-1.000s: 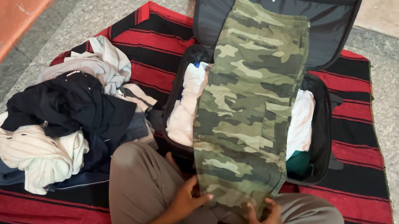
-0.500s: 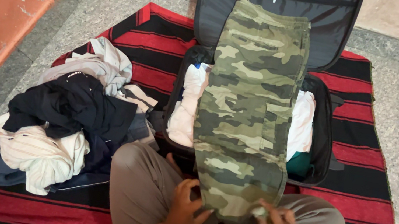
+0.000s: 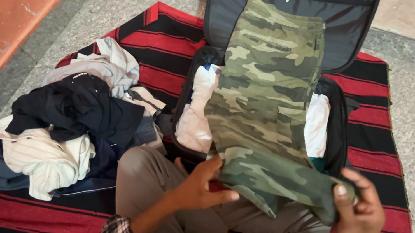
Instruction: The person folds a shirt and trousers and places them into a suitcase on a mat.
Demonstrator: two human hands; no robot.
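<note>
While the right hand (image 3: pixel 358 214) pinched the camouflage trousers' (image 3: pixel 265 92) hem and the left hand (image 3: pixel 201 186) pressed flat, folding looked barely begun; the clothes pile (image 3: pixel 69 126) remained unpacked.

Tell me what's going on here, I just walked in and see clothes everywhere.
A person sits cross-legged on a red and black striped blanket facing an open suitcase. Camouflage trousers lie lengthwise over it, from the raised lid down to the lap. The right hand grips the leg end, lifted and pulled to the side, while the left hand presses the fabric near the fold. White clothes lie in the suitcase, and a clothes pile sits beside the left knee.
</note>
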